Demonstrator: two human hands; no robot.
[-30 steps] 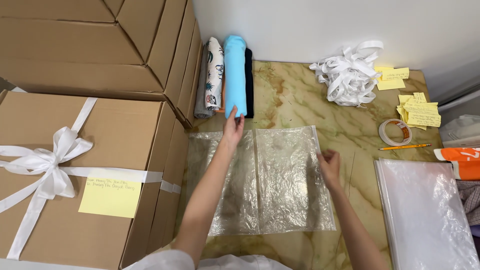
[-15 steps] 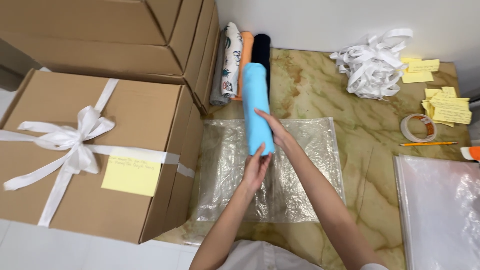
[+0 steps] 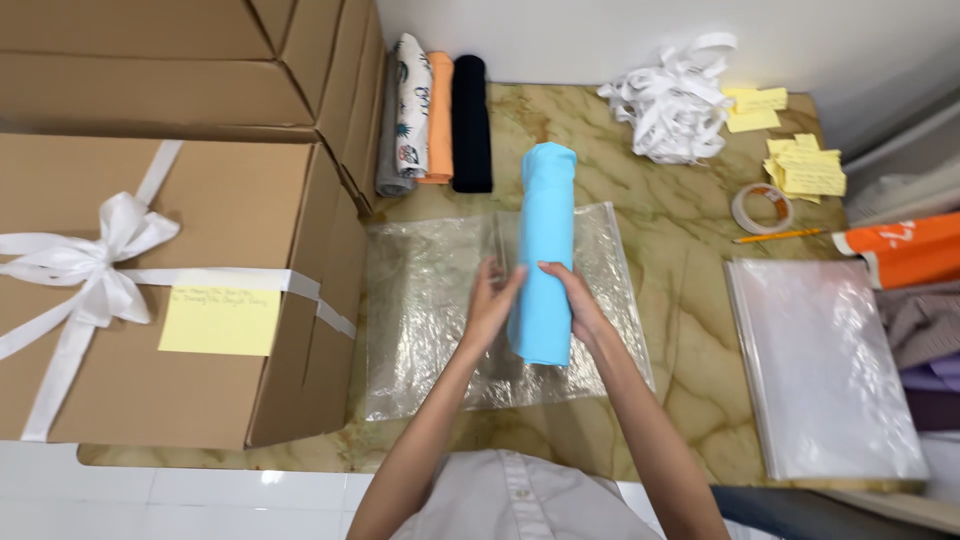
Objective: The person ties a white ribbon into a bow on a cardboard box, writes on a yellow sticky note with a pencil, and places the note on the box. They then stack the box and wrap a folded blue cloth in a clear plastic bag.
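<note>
Light blue fabric roll held in both hands over a clear plastic bag on the bench.

Leftmost, a brown box point(image 3: 150, 300) with white ribbon bow point(image 3: 95, 262) bears a yellow rectangular note point(image 3: 220, 320). The left hand point(image 3: 492, 305) and right hand point(image 3: 573, 300) clamp the blue roll point(image 3: 543, 255) at its near end, its long axis pointing away over the clear bag point(image 3: 430, 310). Yellow notes point(image 3: 805, 172) lie far right.

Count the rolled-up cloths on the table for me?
5: a light blue roll between both hands on the clear plastic bag; grey, patterned white, orange and black rolls beside the boxes.
</note>
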